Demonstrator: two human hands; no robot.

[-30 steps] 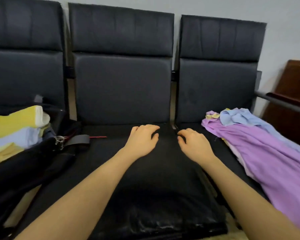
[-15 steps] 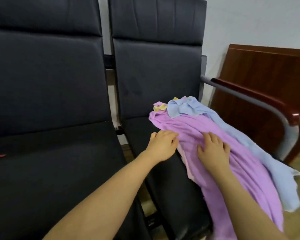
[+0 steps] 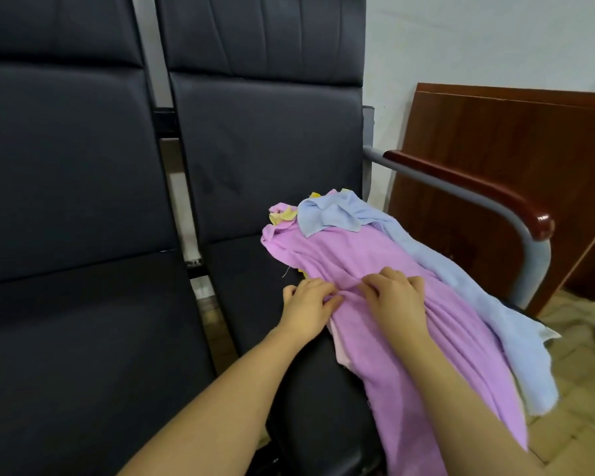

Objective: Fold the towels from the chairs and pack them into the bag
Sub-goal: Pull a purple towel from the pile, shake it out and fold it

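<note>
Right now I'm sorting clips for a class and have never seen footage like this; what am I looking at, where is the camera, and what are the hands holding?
There is no machine here. A camera worn on a person's head looks forward and down, so you see their own bare arms reaching out.

A row of dark padded chairs stands against a wall. On the right-hand seat lies a loose heap of towels: a purple towel on top, a light blue towel beside it toward the armrest, and a yellow towel peeking out at the back.

The left hand and right hand both pinch the purple towel, bunching a ridge of cloth between them. No bag is in view.
</note>
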